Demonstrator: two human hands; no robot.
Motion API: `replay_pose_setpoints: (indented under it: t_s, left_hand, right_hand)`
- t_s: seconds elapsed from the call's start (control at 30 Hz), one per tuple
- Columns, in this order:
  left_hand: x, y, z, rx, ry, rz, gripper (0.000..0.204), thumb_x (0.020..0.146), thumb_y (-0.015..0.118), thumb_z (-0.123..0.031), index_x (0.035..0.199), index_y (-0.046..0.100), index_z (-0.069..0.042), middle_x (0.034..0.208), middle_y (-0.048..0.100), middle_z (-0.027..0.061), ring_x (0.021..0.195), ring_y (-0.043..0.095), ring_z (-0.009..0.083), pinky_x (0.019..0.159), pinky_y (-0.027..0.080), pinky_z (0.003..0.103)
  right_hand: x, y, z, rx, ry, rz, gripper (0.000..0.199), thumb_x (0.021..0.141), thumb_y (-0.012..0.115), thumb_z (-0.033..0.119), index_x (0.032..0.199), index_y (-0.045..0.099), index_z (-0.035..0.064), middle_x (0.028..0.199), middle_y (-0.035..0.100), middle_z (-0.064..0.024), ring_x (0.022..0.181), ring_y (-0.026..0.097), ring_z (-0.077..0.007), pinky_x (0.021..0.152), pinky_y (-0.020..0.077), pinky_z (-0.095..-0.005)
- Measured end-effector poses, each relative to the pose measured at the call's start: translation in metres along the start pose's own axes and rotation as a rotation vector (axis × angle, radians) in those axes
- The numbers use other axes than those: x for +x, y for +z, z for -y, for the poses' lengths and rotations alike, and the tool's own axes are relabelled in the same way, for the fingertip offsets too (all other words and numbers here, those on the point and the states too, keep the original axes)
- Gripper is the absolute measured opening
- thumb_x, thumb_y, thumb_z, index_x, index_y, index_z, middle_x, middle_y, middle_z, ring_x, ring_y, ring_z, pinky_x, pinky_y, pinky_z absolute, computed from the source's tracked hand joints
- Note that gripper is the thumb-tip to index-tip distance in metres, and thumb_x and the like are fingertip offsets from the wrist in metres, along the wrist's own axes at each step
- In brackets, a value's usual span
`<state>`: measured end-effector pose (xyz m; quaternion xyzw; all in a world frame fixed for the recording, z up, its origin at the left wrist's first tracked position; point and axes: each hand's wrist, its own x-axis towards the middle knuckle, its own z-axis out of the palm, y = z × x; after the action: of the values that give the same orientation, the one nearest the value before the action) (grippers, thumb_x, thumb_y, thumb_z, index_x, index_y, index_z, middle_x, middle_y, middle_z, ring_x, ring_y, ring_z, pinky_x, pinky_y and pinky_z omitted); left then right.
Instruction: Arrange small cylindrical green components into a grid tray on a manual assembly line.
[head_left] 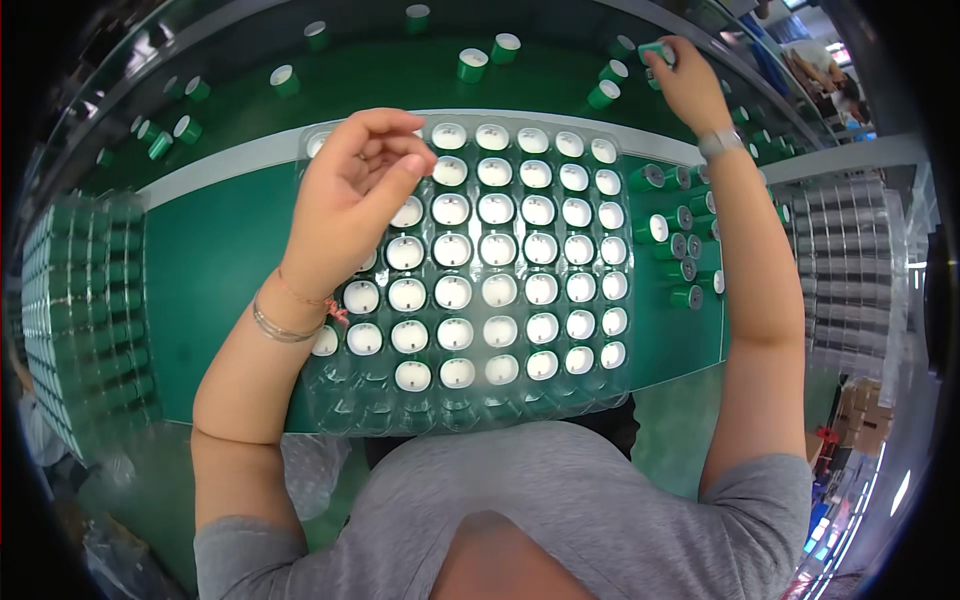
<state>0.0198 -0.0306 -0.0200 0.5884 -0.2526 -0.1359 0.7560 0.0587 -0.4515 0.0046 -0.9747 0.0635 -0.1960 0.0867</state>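
A clear plastic tray [470, 400] lies in front of me, its pockets holding rows of oval pieces with white tops [496, 249]. Over its upper left part hovers my left hand [345, 200], fingers loosely curled, thumb and index finger apart, with nothing visible between them; it hides some pockets. Up at the far right, my right hand [692, 88] pinches a small green piece with a pale end [655, 50] between thumb and fingers. Just beside it on the green belt stand green cylinders with white ends [604, 95]. Several pockets along the tray's near edge hold no piece.
More green cylinders [473, 66] are scattered along the belt behind a pale rail [240, 160]. A cluster of green pieces [686, 245] lies right of the tray. Stacked filled trays stand at the left [85, 310] and right [850, 260]. Cardboard boxes [865, 415] sit low right.
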Motion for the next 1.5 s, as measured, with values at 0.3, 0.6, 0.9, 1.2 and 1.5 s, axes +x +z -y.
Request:
replay_pose_setpoints:
  t_s: [0.3,0.6,0.9,1.2,1.5]
  left_hand:
    - [-0.010,0.014,-0.012,0.032,-0.075,0.223,0.068,0.070,0.081,0.002,0.130,0.049,-0.005,0.113,0.057,0.0082,0.097,0.064,0.0150,0.087,0.053,0.029]
    - [-0.003,0.011,-0.011,0.078,-0.036,0.272,0.047,0.074,0.074,0.008,0.119,0.063,0.000,0.119,0.053,0.0090,0.107,0.060,0.0194,0.092,0.057,0.031]
    - [-0.002,0.008,-0.008,0.025,-0.109,0.248,0.042,0.080,0.067,0.010,0.120,0.059,0.003,0.120,0.054,0.0105,0.108,0.059,0.0184,0.090,0.056,0.029]
    - [-0.003,0.010,-0.006,0.026,-0.098,0.255,0.040,0.078,0.070,0.009,0.114,0.057,0.001,0.117,0.058,0.0106,0.108,0.061,0.0191,0.092,0.055,0.032]
    - [-0.003,0.012,-0.005,0.086,-0.045,0.228,0.041,0.076,0.070,0.010,0.114,0.058,0.001,0.118,0.057,0.0105,0.108,0.060,0.0196,0.094,0.055,0.033]
  right_hand:
    - [-0.146,-0.055,0.201,1.263,0.315,0.729,0.037,0.095,0.059,0.024,0.129,0.050,0.0111,0.105,0.061,0.0025,0.079,0.054,-0.0001,0.053,0.0420,-0.0137]
    - [-0.156,-0.028,0.200,1.456,0.152,0.599,0.040,0.094,0.061,0.016,0.130,0.048,0.0061,0.109,0.060,-0.0031,0.083,0.056,-0.0052,0.057,0.0443,-0.0161]
    - [-0.157,-0.018,0.188,1.388,0.018,0.246,0.032,0.082,0.068,-0.005,0.112,0.061,0.0018,0.108,0.054,-0.0064,0.105,0.054,-0.0156,0.085,0.0504,-0.0299]
    - [-0.160,-0.020,0.189,1.583,0.219,0.381,0.038,0.088,0.065,0.000,0.123,0.049,-0.0016,0.103,0.063,-0.0095,0.081,0.065,-0.0138,0.070,0.0517,-0.0232]
    - [-0.158,-0.021,0.185,1.532,0.260,0.418,0.037,0.089,0.068,0.006,0.120,0.051,-0.0020,0.097,0.065,-0.0091,0.077,0.065,-0.0117,0.065,0.0505,-0.0210]
